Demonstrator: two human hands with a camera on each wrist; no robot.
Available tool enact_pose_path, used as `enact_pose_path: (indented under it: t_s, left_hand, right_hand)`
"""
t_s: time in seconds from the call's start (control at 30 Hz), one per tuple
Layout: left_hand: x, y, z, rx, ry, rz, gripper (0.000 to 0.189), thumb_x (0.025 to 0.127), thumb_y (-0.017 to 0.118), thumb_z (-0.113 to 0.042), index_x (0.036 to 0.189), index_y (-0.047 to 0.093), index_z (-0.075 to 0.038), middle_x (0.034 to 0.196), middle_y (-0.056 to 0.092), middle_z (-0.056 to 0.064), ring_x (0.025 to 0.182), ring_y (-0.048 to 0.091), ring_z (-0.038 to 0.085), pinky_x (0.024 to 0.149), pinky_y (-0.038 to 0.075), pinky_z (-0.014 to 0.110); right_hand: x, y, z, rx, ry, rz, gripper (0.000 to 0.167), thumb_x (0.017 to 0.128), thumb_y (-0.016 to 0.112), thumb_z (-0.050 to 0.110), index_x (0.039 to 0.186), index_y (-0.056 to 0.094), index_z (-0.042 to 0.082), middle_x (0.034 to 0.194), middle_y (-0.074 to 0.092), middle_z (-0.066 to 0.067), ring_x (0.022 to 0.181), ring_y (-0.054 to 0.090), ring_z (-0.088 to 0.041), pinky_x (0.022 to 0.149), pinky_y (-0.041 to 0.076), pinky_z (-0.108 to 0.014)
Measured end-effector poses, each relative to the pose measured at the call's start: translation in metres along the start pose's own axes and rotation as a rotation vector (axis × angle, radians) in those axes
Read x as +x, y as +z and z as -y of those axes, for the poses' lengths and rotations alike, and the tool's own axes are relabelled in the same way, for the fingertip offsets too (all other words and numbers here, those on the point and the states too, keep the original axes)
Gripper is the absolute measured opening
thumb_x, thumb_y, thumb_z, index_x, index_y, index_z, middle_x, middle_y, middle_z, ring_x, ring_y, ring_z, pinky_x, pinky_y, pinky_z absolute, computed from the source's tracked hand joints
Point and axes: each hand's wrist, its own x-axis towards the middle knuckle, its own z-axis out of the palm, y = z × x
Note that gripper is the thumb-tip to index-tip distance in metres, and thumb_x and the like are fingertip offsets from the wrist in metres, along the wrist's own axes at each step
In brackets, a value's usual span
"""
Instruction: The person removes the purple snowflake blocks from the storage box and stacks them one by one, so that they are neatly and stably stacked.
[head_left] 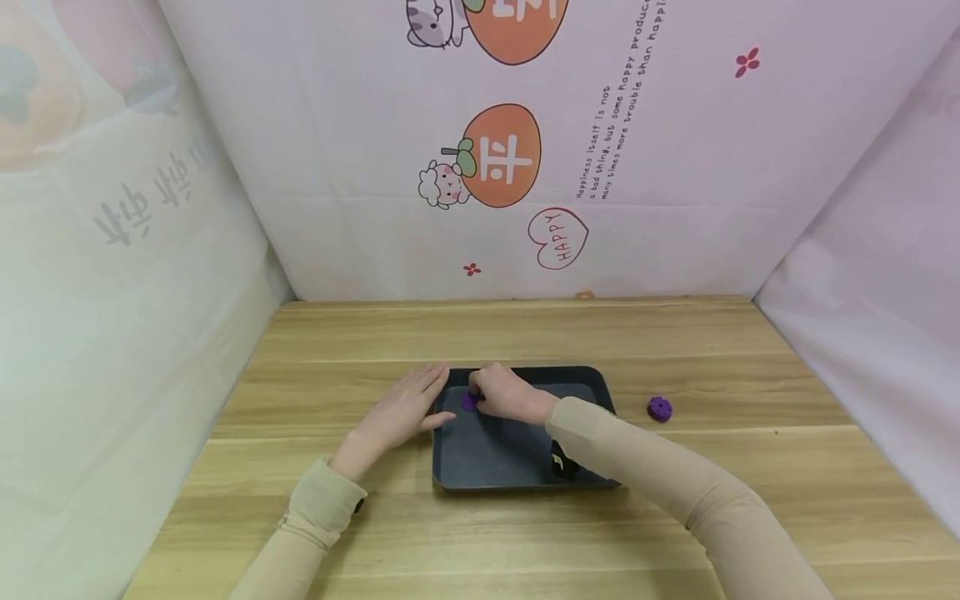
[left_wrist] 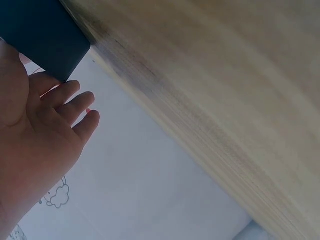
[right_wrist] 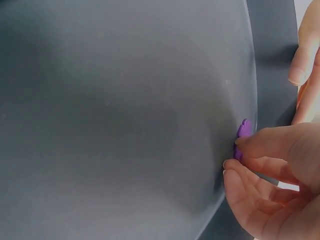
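Observation:
In the head view a dark grey tray [head_left: 495, 450] rests on the wooden table. My right hand [head_left: 506, 392] pinches a small purple piece with a scalloped edge [right_wrist: 243, 131] between thumb and fingertips. The piece is close to the tray's left wall, near the far corner, and partly hidden by the fingers. At that same end, my left hand [head_left: 408, 404] lies along the outside of the tray with its fingers fairly straight. Its thumb reaches over the rim. Seen from the left wrist, the fingers touch the tray's corner [left_wrist: 60, 40].
Right of the tray, a purple gear-like disc [head_left: 660, 408] with a centre hole lies on the table [head_left: 720, 367]. A small black object [head_left: 564, 461] sits inside the tray, partly covered by the right sleeve [head_left: 637, 458]. Printed white cloth [head_left: 360, 167] hangs around the table.

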Motion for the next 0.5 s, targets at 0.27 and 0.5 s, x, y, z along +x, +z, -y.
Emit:
enact_pose_path:
  t_s: [0.27,0.5]
  left_hand:
    - [0.0006,0.0,-0.0005,0.012,0.009,-0.013,0.073,0.096,0.062,-0.044,0.148,0.042,0.003,0.153,0.044,0.021,0.141,0.046,0.037,0.114,0.043,0.051]
    - [0.0003,0.0004,-0.0008,0.003,0.012,-0.014,0.073,0.096,0.062,-0.043,0.148,0.042,0.004,0.153,0.044,0.022,0.14,0.046,0.038,0.114,0.043,0.052]
  right_hand:
    - [-0.002,-0.0018,-0.0026,-0.012,-0.017,0.014,0.012,0.085,0.072,0.001,0.096,0.071,-0.003,0.084,0.07,-0.013,0.063,0.058,-0.011,0.055,0.05,-0.022]
    - [-0.0066,-0.0046,-0.0045,0.021,-0.005,0.045,0.012,0.084,0.072,0.001,0.095,0.07,-0.004,0.08,0.069,-0.011,0.059,0.051,-0.009,0.053,0.045,-0.019]
